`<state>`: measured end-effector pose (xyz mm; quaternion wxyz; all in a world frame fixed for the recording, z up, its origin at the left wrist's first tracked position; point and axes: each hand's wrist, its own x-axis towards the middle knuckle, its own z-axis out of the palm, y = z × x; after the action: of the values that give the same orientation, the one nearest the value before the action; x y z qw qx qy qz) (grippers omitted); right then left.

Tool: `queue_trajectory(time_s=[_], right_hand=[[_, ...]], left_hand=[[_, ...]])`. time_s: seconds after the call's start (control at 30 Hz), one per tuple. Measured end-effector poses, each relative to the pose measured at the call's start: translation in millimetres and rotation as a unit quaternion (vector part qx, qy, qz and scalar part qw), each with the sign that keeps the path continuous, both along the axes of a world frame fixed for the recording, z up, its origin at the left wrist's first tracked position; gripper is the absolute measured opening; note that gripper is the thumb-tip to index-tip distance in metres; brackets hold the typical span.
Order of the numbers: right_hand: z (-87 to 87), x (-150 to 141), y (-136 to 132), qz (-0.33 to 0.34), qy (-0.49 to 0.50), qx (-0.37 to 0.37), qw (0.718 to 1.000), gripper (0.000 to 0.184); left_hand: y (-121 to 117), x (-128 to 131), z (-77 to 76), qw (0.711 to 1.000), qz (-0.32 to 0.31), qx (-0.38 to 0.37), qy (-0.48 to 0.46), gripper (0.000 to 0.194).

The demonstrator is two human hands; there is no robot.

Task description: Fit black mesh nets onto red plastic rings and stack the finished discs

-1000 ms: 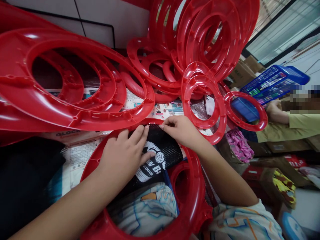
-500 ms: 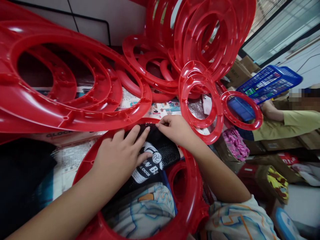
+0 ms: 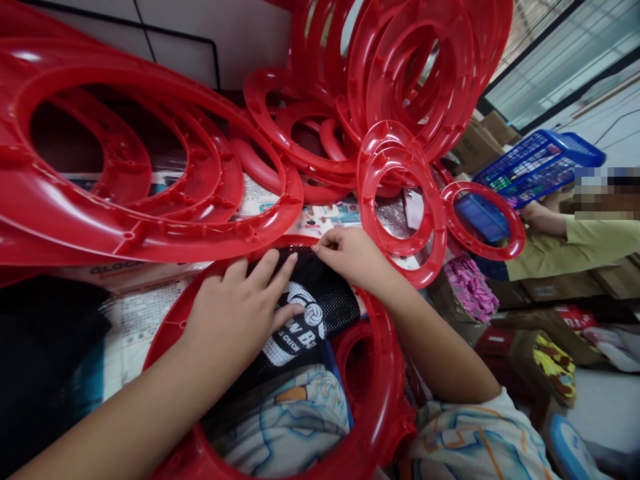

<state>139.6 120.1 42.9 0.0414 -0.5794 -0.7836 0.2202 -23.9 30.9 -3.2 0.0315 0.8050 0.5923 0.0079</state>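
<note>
A black mesh net (image 3: 320, 300) with a white printed logo lies across the opening of a large red plastic ring (image 3: 385, 400) in front of me. My left hand (image 3: 240, 310) rests flat on the net, fingers stretched forward and a little apart. My right hand (image 3: 350, 257) is curled at the net's far edge, thumb and fingertips pinched on the mesh by the ring's rim. A smaller red ring (image 3: 357, 363) sits inside the large one, under the net's right side.
Stacks of large red rings (image 3: 150, 200) lie to the left and lean at the back (image 3: 415, 67). Smaller red rings (image 3: 400, 200) stand right of centre. Another person's sleeve (image 3: 575, 250), a blue basket (image 3: 540, 163), pink pieces (image 3: 467, 283) and cartons fill the right.
The view has shifted slightly. Both hands stay on the net, barely moved.
</note>
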Motion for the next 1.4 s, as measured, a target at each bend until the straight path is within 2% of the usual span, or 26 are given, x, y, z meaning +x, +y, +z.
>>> queue_trajectory(time_s=[0.27,0.43,0.67,0.83,0.97,1.1,1.27,1.4], right_hand=[[2.5,-9.7,0.7,0.047,-0.132,0.081,0.987,0.024],[3.6,-10.5,-0.3,0.057,-0.16,0.084,0.982,0.026],[2.7,-6.6,-3.5,0.039,-0.115,0.067,0.99,0.021],[1.6,-5.6,-7.5,0.035,-0.098,0.062,0.993,0.021],[-1.2,-5.7,-6.7,0.006,-0.135,0.072,0.988,0.024],[1.0,-5.5,-1.6,0.005,-0.13,0.055,0.99,0.021],[7.7,0.2,-6.1,-0.013,-0.063,0.01,0.998,0.018],[4.8,8.8,-21.3,-0.025,-0.005,-0.005,1.0,0.015]], left_hand=[[1.0,-0.2,1.7,1.0,0.006,-0.018,-0.007,0.061],[4.0,8.1,11.7,0.999,0.025,-0.038,0.005,0.065],[10.9,19.2,25.5,0.995,0.058,-0.075,0.015,0.062],[10.2,20.1,19.7,0.995,0.072,-0.061,0.012,0.059],[8.3,17.7,13.5,0.998,0.056,-0.039,0.013,0.058],[7.9,14.1,10.9,0.998,0.048,-0.032,0.017,0.059],[7.8,12.9,10.0,0.998,0.043,-0.034,0.03,0.059],[7.7,13.0,10.1,0.998,0.039,-0.04,0.033,0.059]])
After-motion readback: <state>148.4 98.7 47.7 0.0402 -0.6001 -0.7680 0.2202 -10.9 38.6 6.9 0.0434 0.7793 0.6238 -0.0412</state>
